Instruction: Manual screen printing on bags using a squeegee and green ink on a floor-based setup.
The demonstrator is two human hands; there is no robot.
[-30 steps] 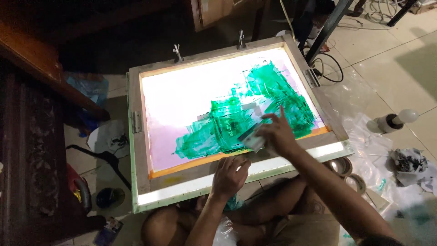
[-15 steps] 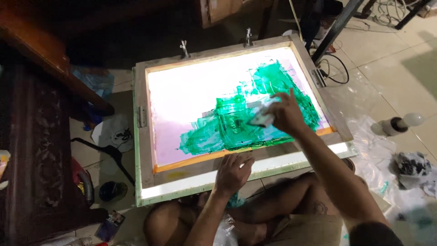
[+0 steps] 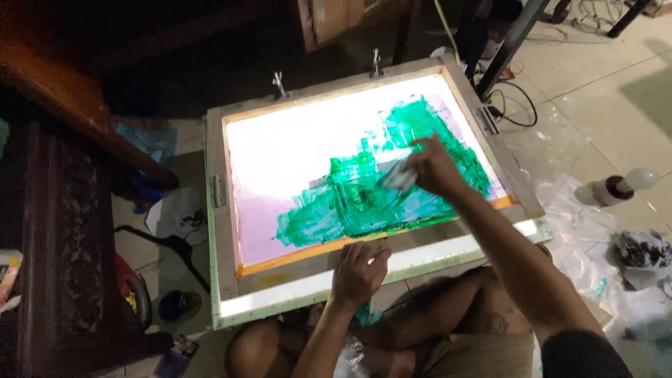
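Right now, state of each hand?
Left hand: open, pressed flat on the near edge of the screen frame, holding nothing.
Right hand: closed on a pale rag, over the green ink.

Right hand (image 3: 437, 168) is out over the backlit screen (image 3: 294, 150), fingers pinched on a pale wad of cloth (image 3: 399, 176) pressed into the green ink smear (image 3: 364, 199). Left hand (image 3: 359, 271) lies flat on the wooden frame (image 3: 222, 231) at the near edge, fingers spread, just below the orange tape strip (image 3: 301, 255). The person sits cross-legged on the floor behind the frame. Off to the right, a small bottle (image 3: 616, 187) lies on clear plastic sheeting (image 3: 560, 203), with a crumpled stained rag (image 3: 640, 253) near it.
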